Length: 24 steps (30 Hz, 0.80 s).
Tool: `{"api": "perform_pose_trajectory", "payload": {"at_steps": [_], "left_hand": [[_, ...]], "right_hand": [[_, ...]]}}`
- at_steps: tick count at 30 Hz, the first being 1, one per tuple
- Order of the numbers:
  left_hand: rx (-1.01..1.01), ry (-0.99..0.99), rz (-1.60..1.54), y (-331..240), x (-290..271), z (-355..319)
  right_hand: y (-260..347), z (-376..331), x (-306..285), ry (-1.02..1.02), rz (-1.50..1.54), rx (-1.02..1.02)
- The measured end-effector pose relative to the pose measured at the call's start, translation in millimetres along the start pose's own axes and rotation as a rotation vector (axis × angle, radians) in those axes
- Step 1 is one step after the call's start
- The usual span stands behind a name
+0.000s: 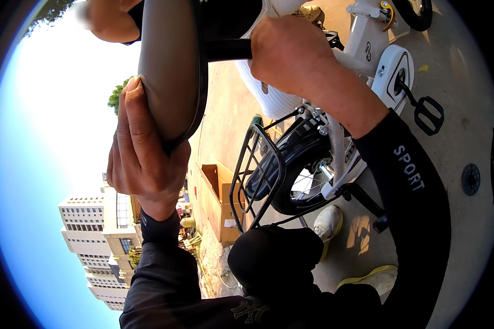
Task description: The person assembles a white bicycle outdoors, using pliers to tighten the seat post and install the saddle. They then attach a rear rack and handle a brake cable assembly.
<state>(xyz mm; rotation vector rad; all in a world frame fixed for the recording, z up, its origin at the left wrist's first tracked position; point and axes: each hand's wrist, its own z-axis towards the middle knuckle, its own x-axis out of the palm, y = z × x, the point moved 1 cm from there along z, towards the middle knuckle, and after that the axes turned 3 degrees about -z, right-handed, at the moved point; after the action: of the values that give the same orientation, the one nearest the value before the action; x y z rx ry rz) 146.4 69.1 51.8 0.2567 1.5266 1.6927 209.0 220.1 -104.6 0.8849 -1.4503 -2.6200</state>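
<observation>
A brown bicycle saddle (169,66) with a black edge fills the upper left of centre. My left hand (148,148) grips its lower end, with fingertips pressed on the smooth upper surface. From the saddle's underside a black seat post (229,50) runs right, into the fist of my right hand (291,60). That fist is wrapped round the post and hides where it meets the bike. The bike's white frame (362,41) shows beyond my right hand. A black rear rack (258,172) and the rear wheel (302,183) lie below it.
A black pedal (428,115) juts out at the right. An open cardboard box (225,211) stands behind the rack. Another person's arm (112,22) is at the upper left. My shoes (327,225) are close to the bike; buildings (96,236) rise at the left.
</observation>
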Motion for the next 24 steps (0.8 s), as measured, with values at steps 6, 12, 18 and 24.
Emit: {"api": "perform_pose_trajectory", "payload": {"at_steps": [6,12,18,24], "left_hand": [[-0.09,0.18,0.05,-11,-17,23],[-0.188,0.206,0.123,-20,-16,31],[0.027,-0.065,0.084,-5,1,13],[0.061,-0.228,0.147,-1,20,-9]], "right_hand": [[-2,-4,6,-0.087,0.052,0.076],[-12,-3,7,-0.059,0.112,0.032],[-14,-2,-24,0.083,0.29,-0.04],[-15,-4,-27,0.084,0.315,-0.015]]}}
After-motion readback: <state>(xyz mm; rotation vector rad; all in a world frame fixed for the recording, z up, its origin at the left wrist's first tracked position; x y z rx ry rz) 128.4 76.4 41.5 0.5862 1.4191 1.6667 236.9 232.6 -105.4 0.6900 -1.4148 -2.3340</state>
